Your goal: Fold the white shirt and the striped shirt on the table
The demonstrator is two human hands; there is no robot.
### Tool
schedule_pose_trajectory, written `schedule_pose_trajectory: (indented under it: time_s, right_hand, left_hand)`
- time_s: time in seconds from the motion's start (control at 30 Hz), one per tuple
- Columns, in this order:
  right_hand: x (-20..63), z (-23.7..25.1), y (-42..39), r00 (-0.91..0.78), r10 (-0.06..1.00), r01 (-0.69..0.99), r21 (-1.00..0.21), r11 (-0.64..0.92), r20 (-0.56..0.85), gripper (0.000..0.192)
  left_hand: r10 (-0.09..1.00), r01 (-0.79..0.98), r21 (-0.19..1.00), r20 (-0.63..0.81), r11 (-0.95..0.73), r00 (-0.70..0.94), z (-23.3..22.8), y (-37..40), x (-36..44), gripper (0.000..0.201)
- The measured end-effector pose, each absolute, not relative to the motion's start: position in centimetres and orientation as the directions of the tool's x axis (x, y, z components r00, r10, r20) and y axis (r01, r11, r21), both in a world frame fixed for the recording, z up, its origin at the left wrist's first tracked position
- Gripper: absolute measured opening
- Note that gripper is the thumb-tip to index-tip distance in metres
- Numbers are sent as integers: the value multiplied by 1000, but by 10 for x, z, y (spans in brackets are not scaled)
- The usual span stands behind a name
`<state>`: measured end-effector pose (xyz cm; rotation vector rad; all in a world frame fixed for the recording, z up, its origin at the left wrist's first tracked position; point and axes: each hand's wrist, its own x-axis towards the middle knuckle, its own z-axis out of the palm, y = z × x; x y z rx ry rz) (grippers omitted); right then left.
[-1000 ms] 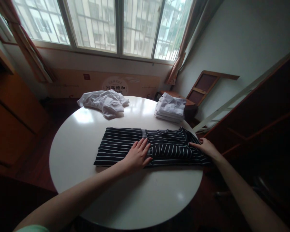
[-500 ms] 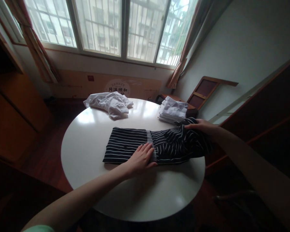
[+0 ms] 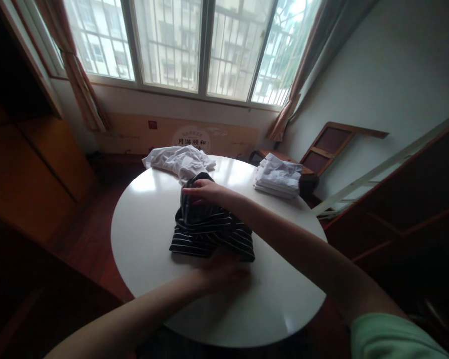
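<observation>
Lying between both hands on the table [image 3: 145, 234]: striped shirt [image 3: 209, 232], right hand [image 3: 202, 193] gripping.

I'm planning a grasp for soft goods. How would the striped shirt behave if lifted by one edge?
The striped shirt probably flops: its raised end drapes from the right hand. It looks light, held by fingers alone. On the glossy white table it may slide.

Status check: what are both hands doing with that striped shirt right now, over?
Right hand grips striped shirt, folding it leftward. Left hand presses near edge. Crumpled white shirt close behind, untouched.
</observation>
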<state>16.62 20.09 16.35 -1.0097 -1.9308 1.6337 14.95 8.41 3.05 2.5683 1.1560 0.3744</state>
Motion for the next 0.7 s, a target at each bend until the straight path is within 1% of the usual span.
schedule_pose_trajectory:
  time_s: [0.03,0.07,0.1,0.17,0.2,0.23,0.3,0.33,0.37,0.43,0.5,0.6,0.63,0.67,0.7]
  right_hand:
    - [168,160,205,-679,719,249,-968,37,-148,14]
    - [174,156,211,-676,725,239,-970,49,-129,15]
    - [184,153,218,-643,761,238,-967,94,-84,16]
    - [209,144,232,-452,891,337,-919,206,34,9]
    - [222,139,238,-395,916,404,-883,239,67,8]
    - [235,132,243,-378,923,425,-874,234,63,10]
    - [257,116,248,-391,920,467,-860,204,5,11]
    - [266,107,248,-435,897,517,-837,180,-76,14]
    - [273,99,248,-464,879,551,-812,192,-108,16]
    - [283,86,244,-516,851,594,-757,273,-99,21]
    - [290,77,240,-534,842,617,-717,324,-80,24]
    - [303,72,226,-505,851,659,-701,273,-142,24]
    - [309,71,219,-487,857,670,-702,242,-170,23]
    - [316,71,210,-474,857,676,-707,207,-202,23]
    - [322,71,200,-469,851,672,-720,171,-236,23]
  left_hand:
    - [758,676,386,109,-628,643,31,82,148,40]
    - [755,670,393,107,-629,646,31,79,146,38]
    - [753,667,394,111,-632,649,31,77,143,37]
    - [765,679,379,146,-630,628,30,72,137,38]
    - [776,691,369,169,-622,608,29,69,134,40]
    - [788,705,359,191,-612,586,27,67,129,43]
    - [809,736,335,230,-588,541,24,63,119,50]
    - [818,753,321,247,-575,519,22,62,113,51]
    - [825,767,307,266,-563,499,21,61,106,49]
    - [837,794,286,300,-537,458,22,61,92,39]
    - [843,812,262,305,-522,443,26,65,79,28]
    - [850,821,240,251,-517,462,35,78,63,19]
    - [853,816,257,232,-518,468,38,84,59,18]
    - [858,803,302,217,-513,466,41,90,57,17]
    - [864,778,376,202,-503,461,45,97,55,19]
